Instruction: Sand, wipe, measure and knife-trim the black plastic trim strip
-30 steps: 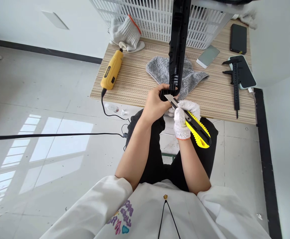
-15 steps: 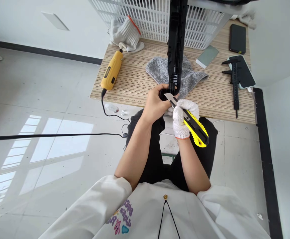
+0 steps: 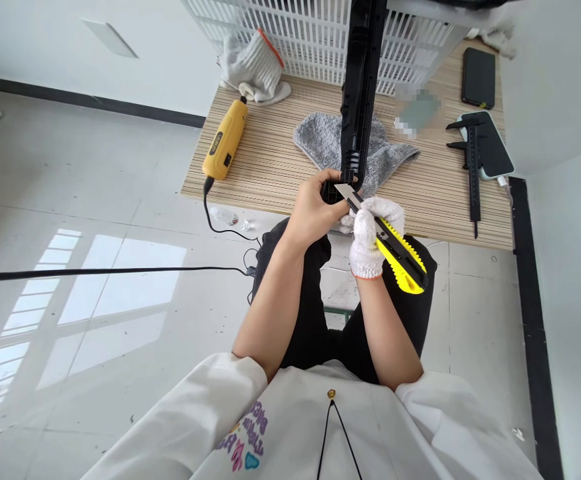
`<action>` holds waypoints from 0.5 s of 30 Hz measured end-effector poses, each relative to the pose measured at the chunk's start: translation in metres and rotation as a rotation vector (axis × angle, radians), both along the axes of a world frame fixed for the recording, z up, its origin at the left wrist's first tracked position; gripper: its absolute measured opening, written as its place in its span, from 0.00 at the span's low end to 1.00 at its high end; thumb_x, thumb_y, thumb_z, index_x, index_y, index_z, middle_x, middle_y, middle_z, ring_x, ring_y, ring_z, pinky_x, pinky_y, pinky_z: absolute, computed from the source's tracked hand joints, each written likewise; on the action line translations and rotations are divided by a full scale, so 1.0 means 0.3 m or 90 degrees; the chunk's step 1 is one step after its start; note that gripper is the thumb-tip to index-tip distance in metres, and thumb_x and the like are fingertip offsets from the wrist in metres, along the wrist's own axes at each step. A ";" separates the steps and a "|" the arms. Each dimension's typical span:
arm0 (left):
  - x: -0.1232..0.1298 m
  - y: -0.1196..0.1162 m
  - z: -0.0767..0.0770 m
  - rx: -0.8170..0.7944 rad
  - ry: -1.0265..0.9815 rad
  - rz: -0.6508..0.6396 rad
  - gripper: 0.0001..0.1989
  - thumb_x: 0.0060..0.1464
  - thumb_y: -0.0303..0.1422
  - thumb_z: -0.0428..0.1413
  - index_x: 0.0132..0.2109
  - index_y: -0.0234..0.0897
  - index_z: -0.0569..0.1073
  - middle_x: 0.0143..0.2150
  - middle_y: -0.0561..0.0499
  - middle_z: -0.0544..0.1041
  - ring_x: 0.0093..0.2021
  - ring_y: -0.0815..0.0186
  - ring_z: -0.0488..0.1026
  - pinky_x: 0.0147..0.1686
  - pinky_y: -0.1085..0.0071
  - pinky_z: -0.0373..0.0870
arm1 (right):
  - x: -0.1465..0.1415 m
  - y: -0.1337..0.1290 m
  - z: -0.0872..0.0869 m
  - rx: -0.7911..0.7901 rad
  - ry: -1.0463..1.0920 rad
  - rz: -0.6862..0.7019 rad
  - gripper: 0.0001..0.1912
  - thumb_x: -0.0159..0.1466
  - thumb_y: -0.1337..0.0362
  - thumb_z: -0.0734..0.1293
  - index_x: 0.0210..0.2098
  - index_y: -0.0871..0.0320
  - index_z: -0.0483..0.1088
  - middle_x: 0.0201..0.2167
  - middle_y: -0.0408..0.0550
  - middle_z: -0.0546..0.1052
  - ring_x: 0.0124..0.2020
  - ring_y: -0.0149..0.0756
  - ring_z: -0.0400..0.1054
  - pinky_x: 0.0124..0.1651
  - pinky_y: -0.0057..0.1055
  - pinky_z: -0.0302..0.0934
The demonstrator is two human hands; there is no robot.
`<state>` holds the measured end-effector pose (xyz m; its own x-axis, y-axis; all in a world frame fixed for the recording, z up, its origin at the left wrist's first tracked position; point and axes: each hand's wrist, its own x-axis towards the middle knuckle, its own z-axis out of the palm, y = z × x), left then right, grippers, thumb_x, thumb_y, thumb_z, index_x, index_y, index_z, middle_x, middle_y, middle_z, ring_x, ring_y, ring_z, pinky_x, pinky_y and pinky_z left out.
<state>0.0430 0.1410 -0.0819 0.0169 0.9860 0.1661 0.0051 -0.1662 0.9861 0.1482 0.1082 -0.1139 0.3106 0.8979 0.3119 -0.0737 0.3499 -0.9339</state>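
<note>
- A black cable (image 3: 110, 273) crosses the pale tiled floor (image 3: 95, 327) at far left, running towards the person's black trousers (image 3: 313, 293).
- A yellow rotary tool (image 3: 224, 141) lies near the left end of the wood-grain counter (image 3: 270, 160), its cord hanging over the front edge.
- Just beyond its nose, a white knit glove (image 3: 258, 70) with an orange cuff edge lies against a white slatted plastic basket (image 3: 300, 33) at the back.
- The bare left hand (image 3: 315, 208) is at the counter's front edge, its fingers curled round the near end of a long black plastic part (image 3: 359, 93), grasping it.
- That part extends away from the person, above a grey cloth (image 3: 319, 139) and in front of the basket, out of the top of view.
- The right hand (image 3: 365, 240), in a white knit glove, is just beside the left, fingers clenched on a yellow-and-black utility knife (image 3: 404, 259).
- The knife's bare blade points up and left over the part's near end; whether it touches cannot be told.
- Further right lies a pixelated greenish object (image 3: 419, 110).
- At far right, a black caliper (image 3: 473, 170) lies partly over a phone (image 3: 495, 148), with a flat black object (image 3: 478, 78) behind.
</note>
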 end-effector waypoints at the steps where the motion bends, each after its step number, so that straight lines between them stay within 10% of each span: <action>1: 0.000 0.002 -0.004 0.000 0.000 0.002 0.17 0.45 0.40 0.69 0.39 0.37 0.75 0.36 0.50 0.81 0.38 0.61 0.80 0.38 0.66 0.79 | -0.006 0.000 -0.002 0.020 0.023 -0.017 0.15 0.62 0.47 0.68 0.34 0.51 0.66 0.23 0.39 0.71 0.18 0.32 0.68 0.21 0.33 0.70; 6: 0.005 0.004 -0.015 -0.015 -0.010 -0.008 0.18 0.46 0.42 0.69 0.40 0.38 0.74 0.32 0.50 0.79 0.34 0.59 0.80 0.26 0.68 0.76 | -0.014 -0.003 -0.008 0.039 0.037 -0.045 0.15 0.62 0.48 0.70 0.33 0.52 0.68 0.20 0.38 0.72 0.13 0.29 0.63 0.16 0.29 0.66; 15: 0.005 0.005 -0.015 0.020 0.017 0.009 0.16 0.46 0.38 0.68 0.40 0.37 0.75 0.40 0.49 0.81 0.40 0.60 0.79 0.43 0.63 0.78 | -0.014 -0.012 0.020 0.008 0.055 -0.022 0.14 0.60 0.50 0.71 0.32 0.54 0.68 0.25 0.40 0.73 0.19 0.29 0.68 0.20 0.28 0.70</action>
